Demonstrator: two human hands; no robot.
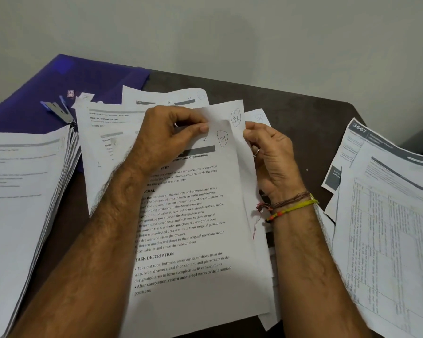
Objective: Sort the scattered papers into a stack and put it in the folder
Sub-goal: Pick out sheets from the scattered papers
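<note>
S-1 sheet (188, 240) nearest; left hand (161, 137) and right hand (269, 154) fingers pinch S-4 sheet (226, 113) at 12 o'clock. Risk: creased corner, order mixed w/ loose papers (386, 215) at 3.

Printed sheets (195, 215) lie fanned mid-table, top one marked S-1, its top corner curled up. Thick paper stack (22, 191) at left, loose table sheets (388, 228) at right. Purple folder (66, 81) lies flat, far left.

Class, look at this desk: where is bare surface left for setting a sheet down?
Bare dark brown tabletop shows along the far edge, between the central white printed sheets and the right-hand table-printed pages. The purple folder at far left is partly bare. Centre, left and right are crowded.
</note>
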